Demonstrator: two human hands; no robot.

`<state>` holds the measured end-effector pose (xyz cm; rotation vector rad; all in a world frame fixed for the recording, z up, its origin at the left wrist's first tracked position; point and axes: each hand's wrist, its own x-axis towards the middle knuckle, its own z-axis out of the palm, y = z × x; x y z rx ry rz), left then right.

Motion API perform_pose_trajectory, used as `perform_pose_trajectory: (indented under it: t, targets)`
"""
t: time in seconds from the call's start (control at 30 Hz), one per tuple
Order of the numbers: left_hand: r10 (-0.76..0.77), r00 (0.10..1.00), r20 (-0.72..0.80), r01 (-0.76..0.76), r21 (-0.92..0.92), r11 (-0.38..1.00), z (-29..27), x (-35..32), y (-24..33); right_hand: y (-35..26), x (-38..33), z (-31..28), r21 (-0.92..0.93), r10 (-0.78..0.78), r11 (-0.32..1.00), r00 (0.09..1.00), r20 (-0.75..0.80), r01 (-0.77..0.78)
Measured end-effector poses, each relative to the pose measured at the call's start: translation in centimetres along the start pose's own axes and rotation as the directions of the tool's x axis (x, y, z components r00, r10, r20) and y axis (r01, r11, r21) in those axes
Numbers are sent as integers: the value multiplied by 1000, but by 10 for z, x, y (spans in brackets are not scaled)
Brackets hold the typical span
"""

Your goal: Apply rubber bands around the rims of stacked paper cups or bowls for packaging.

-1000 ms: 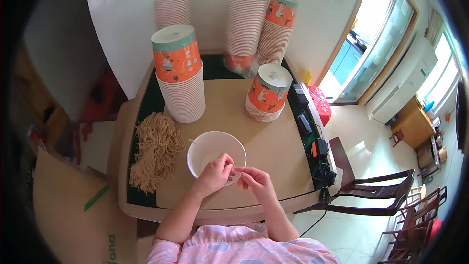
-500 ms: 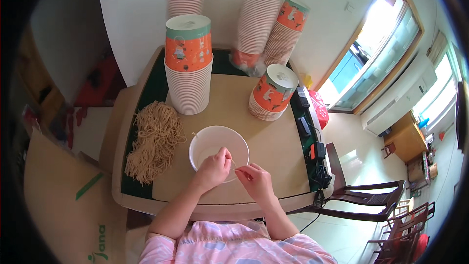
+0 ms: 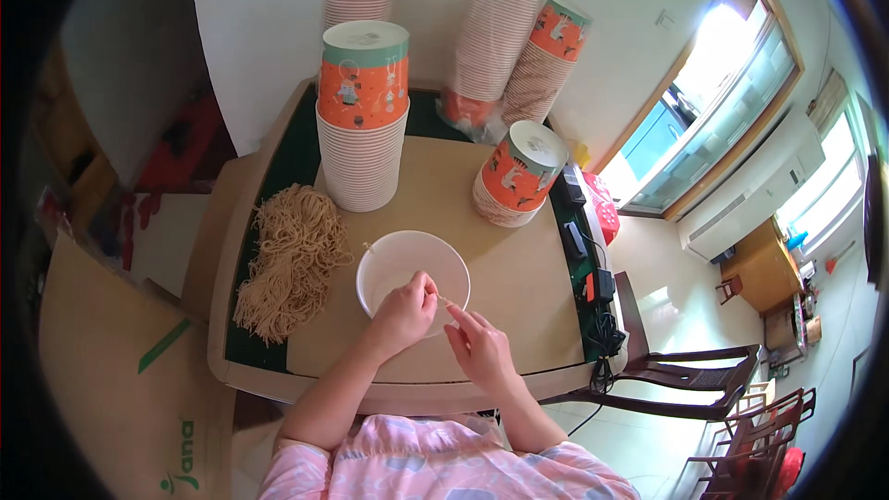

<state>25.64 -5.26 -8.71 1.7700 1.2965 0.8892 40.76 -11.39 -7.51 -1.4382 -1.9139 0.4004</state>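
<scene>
A white paper bucket (image 3: 394, 264) stands upright on the table before me, its open mouth up. A short tan end of string (image 3: 369, 247) shows at its far left rim. Over the bucket's near right side, my left hand (image 3: 406, 317) is closed, thumb and finger pinching a thin tan string (image 3: 444, 300). My right hand (image 3: 483, 348) is just right of it, thumb and forefinger apart, fingertips by the string's free part. To the left lies a loose bundle of tan string (image 3: 294, 259).
Behind the bucket rises a tall stack of upturned orange-and-green paper buckets (image 3: 363, 120). A shorter stack (image 3: 520, 176) stands right of it, and more wrapped stacks (image 3: 495, 42) line the wall. Power adapters with black cables (image 3: 604, 315) lie along the right table edge, beside a dark chair (image 3: 690, 375).
My right hand's pinch on the string has loosened; its thumb and forefinger have spread apart. The left hand keeps its pinch over the bucket. The whole view has shifted slightly.
</scene>
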Motion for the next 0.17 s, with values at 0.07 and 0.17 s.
perform_pose_trajectory:
  t: [0.07, 0.17]
  targets:
    - [8, 1000, 0, -8, -4, 1000, 1, 0, 0, 2, 2, 2, 7, 37, 999, 998, -41, -36]
    - [-39, 992, 122, 48, -73, 996, -1, 1, 3, 9, 5, 7, 17, 86, 996, 994, -69, -85]
